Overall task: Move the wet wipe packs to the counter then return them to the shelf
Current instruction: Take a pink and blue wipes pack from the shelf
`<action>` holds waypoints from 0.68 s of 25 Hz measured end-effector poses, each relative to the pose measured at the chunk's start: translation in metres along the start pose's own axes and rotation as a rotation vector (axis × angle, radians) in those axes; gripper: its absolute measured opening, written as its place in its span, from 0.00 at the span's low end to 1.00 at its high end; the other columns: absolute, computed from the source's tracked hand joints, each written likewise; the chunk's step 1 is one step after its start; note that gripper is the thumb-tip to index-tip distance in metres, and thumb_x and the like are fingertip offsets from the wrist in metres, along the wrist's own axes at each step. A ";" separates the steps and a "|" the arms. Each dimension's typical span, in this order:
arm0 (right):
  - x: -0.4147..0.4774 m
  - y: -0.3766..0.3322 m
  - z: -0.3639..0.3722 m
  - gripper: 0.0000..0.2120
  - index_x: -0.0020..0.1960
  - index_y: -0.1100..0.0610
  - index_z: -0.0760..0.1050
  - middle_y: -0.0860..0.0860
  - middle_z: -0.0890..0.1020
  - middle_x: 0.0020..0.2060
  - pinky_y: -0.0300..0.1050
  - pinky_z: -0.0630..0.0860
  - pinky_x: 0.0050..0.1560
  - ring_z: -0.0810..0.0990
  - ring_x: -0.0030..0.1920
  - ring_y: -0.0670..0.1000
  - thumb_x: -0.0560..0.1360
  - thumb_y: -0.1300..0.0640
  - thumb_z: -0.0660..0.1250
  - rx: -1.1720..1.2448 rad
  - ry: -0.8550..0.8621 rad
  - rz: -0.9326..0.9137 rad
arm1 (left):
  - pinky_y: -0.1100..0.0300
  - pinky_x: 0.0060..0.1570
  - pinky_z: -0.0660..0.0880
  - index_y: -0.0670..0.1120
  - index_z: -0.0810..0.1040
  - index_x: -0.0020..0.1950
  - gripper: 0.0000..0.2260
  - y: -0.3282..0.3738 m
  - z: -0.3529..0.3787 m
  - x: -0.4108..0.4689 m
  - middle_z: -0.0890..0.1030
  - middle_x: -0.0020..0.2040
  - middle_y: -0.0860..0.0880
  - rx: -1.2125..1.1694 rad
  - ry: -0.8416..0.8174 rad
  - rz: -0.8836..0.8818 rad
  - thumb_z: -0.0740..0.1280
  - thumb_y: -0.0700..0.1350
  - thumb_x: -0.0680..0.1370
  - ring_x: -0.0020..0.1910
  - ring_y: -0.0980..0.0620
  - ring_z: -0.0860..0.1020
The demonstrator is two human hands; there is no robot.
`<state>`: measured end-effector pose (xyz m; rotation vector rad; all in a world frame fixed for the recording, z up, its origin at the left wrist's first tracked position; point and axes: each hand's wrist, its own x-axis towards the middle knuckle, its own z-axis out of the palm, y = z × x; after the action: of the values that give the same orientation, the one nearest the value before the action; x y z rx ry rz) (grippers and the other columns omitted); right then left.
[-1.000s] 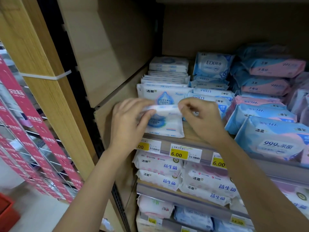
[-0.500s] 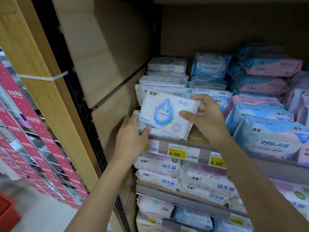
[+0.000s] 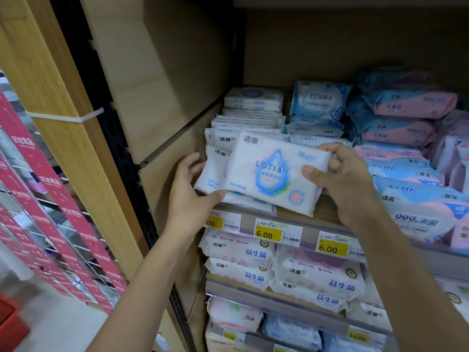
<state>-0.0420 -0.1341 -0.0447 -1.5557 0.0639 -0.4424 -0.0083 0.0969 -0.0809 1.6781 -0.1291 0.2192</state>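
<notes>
Wipe pack (image 3: 269, 174) sits pinched at its right end by the right hand (image 3: 347, 181); left hand (image 3: 190, 196) grips a second pack (image 3: 212, 174) behind it

Left hand (image 3: 189, 196): mine, bare, with nothing worn on the fingers that show.
Left wrist (image 3: 175, 232): bare, narrowing a little below the hand.
Left forearm (image 3: 142, 288): bare from the wrist down to the bottom edge of the view, slim and smooth, widening slowly toward the elbow end.
Right hand (image 3: 347, 184): mine, bare, broad across the back, the knuckles lightly creased.
Right thumbnail (image 3: 308, 170): short, plain, cut close to the tip.
Right forearm (image 3: 411, 275): bare from the wrist to the lower right corner, looming thicker than the left in the wide lens.
Clothing: out of view; I see only my bare hands and forearms.
</notes>
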 end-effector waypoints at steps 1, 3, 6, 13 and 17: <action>0.001 0.005 0.002 0.12 0.46 0.53 0.70 0.47 0.84 0.42 0.44 0.82 0.35 0.84 0.39 0.47 0.72 0.69 0.68 0.016 -0.012 0.032 | 0.55 0.57 0.76 0.53 0.66 0.69 0.35 0.001 -0.002 0.000 0.76 0.61 0.59 -0.039 -0.021 -0.011 0.74 0.33 0.68 0.57 0.60 0.77; 0.004 0.013 0.004 0.12 0.47 0.54 0.71 0.47 0.85 0.42 0.46 0.83 0.37 0.84 0.40 0.49 0.72 0.68 0.68 0.043 -0.033 0.083 | 0.48 0.58 0.76 0.52 0.68 0.68 0.34 0.003 -0.005 0.001 0.76 0.61 0.57 -0.138 -0.036 -0.075 0.75 0.34 0.66 0.58 0.52 0.78; 0.007 0.017 0.006 0.13 0.49 0.54 0.71 0.50 0.85 0.46 0.49 0.83 0.41 0.85 0.43 0.51 0.72 0.68 0.69 0.042 -0.069 0.120 | 0.51 0.58 0.76 0.50 0.65 0.71 0.39 0.009 -0.006 0.003 0.77 0.62 0.52 -0.281 -0.047 -0.216 0.76 0.45 0.62 0.56 0.51 0.80; 0.002 0.022 0.021 0.14 0.52 0.56 0.72 0.52 0.85 0.47 0.52 0.83 0.42 0.84 0.47 0.53 0.70 0.66 0.72 0.014 -0.108 0.149 | 0.48 0.47 0.81 0.43 0.73 0.64 0.24 0.013 -0.005 0.003 0.83 0.56 0.46 -0.311 -0.130 -0.138 0.72 0.33 0.70 0.51 0.46 0.83; -0.001 0.018 0.027 0.13 0.55 0.56 0.74 0.52 0.84 0.50 0.51 0.83 0.46 0.84 0.48 0.51 0.72 0.64 0.70 0.061 -0.103 0.168 | 0.51 0.45 0.82 0.42 0.70 0.68 0.27 0.016 -0.007 0.002 0.81 0.59 0.43 -0.420 -0.187 -0.010 0.69 0.30 0.71 0.55 0.44 0.81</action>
<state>-0.0303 -0.1094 -0.0613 -1.4971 0.1002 -0.2299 -0.0101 0.1022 -0.0638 1.2774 -0.2864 0.0221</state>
